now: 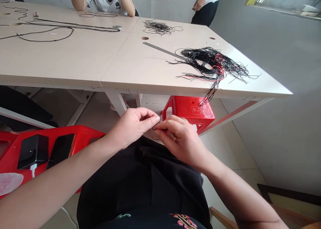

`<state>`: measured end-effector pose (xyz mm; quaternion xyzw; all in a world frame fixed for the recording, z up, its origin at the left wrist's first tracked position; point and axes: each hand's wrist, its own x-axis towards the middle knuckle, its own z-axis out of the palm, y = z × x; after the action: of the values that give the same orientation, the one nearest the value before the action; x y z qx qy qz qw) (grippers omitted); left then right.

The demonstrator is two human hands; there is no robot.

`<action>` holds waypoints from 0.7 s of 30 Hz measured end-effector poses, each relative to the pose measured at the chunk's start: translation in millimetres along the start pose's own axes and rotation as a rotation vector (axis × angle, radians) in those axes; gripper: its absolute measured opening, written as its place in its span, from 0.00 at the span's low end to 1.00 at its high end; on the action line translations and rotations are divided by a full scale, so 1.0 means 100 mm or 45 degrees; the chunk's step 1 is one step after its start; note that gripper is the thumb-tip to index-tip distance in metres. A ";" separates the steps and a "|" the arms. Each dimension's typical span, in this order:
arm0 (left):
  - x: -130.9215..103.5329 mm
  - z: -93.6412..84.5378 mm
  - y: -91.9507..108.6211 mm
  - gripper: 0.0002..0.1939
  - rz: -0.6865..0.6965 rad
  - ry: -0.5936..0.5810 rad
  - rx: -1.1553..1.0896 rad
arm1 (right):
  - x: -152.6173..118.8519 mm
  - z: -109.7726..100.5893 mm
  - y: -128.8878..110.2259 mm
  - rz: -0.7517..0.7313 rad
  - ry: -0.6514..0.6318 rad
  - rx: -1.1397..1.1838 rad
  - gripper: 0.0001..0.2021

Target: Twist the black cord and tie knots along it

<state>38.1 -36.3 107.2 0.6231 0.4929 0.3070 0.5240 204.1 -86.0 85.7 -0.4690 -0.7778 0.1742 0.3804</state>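
Note:
Above my lap, both hands meet in front of the table edge. My left hand [136, 123] is closed, thumb and fingertips pinching a thin black cord [155, 124]. Close beside it, my right hand [179, 135] is closed too and pinches the same cord, which makes a small curve between the fingertips. Most of the cord is hidden by the fingers. On the table ahead lies a big bundle of black cords [204, 60] with some red ones, its ends hanging over the front edge. A metal ruler [160, 49] reaches under that bundle.
Farther back are a smaller black cord pile [160, 27] and long cords [75, 25] on the table [82, 60]. A red stool [188, 108] stands below; another [85, 135] at left bears a phone [60, 148] and a black device [33, 150]. Two people [110, 0] are beyond the table.

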 end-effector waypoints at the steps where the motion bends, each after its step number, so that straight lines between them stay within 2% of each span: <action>1: 0.00 0.01 0.01 0.12 -0.014 -0.015 -0.043 | 0.03 -0.03 0.00 0.070 0.023 0.050 0.06; 5: -0.03 0.03 0.06 0.11 -0.099 -0.024 -0.111 | 0.09 -0.09 0.02 0.318 0.080 0.208 0.06; 8: -0.04 0.03 0.08 0.10 -0.146 -0.057 -0.181 | 0.10 -0.10 0.05 0.407 0.093 0.268 0.07; 17: -0.03 0.05 0.11 0.06 -0.292 -0.058 -0.323 | 0.11 -0.09 0.08 0.383 0.120 0.240 0.07; 21: -0.05 0.03 0.12 0.07 -0.260 -0.075 -0.321 | 0.13 -0.10 0.04 0.333 0.156 0.101 0.06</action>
<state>42.4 -41.2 118.4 0.5078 0.4958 0.2931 0.6407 210.4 -73.1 95.0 -0.5606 -0.6780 0.2240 0.4194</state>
